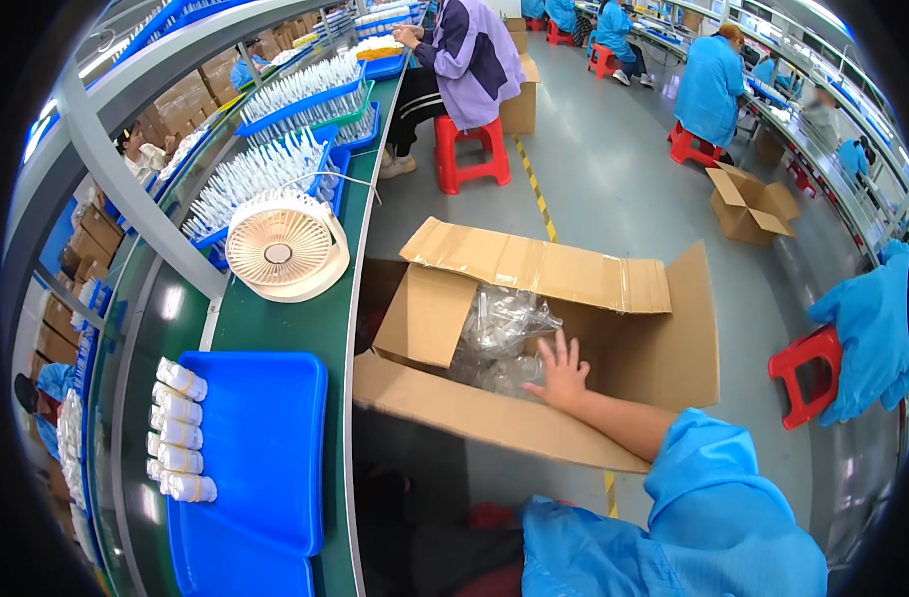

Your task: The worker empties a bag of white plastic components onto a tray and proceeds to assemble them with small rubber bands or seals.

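My right hand reaches over the near flap of a large open cardboard box, fingers spread and nothing held. Just left of the fingers lie clear plastic bags inside the box; what they contain cannot be made out. A blue sleeve covers my right arm down to near the elbow, and the bare forearm rests close to the box's edge. My left hand is out of the picture. On the green bench to the left, a blue tray has several white rolled bundles along its left rim.
A cream desk fan stands on the bench before blue trays of white stick-like parts. Beyond the box, a person in purple sits on a red stool. Another open carton and a red stool stand right.
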A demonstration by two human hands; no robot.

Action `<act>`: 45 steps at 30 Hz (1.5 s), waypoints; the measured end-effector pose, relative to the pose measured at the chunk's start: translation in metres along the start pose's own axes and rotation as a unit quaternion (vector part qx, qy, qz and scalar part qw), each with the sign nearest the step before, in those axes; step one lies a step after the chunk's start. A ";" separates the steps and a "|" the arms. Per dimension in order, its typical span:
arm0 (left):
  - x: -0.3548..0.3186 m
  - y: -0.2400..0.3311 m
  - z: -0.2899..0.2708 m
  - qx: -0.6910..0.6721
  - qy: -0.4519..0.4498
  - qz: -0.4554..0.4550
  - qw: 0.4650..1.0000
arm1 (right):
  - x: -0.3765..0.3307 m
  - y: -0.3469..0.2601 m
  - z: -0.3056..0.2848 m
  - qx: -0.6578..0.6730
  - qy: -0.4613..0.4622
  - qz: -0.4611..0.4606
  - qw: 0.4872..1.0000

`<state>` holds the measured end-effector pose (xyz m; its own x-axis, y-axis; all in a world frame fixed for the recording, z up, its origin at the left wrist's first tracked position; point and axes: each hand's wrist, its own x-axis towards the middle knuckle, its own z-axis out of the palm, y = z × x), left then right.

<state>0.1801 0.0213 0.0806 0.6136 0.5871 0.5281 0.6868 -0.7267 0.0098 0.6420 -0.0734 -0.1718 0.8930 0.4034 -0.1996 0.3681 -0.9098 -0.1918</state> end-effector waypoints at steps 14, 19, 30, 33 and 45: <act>0.026 -0.006 -0.026 -0.149 -0.076 0.057 0.984 | 0.057 0.043 -0.005 0.300 0.105 -0.023 0.948; 0.064 -0.006 -0.061 -0.302 -0.135 0.025 0.943 | 0.008 -0.020 -0.166 0.356 0.031 -0.185 0.915; 0.279 0.169 -0.023 -0.449 0.128 0.356 0.810 | -0.154 -0.134 -0.418 0.473 -0.026 -0.580 0.663; 0.300 0.196 -0.041 -0.503 0.128 0.257 0.815 | -0.137 -0.110 -0.426 0.604 -0.054 -0.537 0.586; 0.364 0.148 -0.147 -0.414 0.294 0.247 0.825 | -0.155 0.031 -0.159 0.462 -0.107 -0.194 0.859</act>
<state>0.4480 0.0750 0.3994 0.2760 0.0496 0.9599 -0.2419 -0.9630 0.1193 0.5564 -0.1793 0.0060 0.6453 0.7570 -0.1025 0.1759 -0.2778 -0.9444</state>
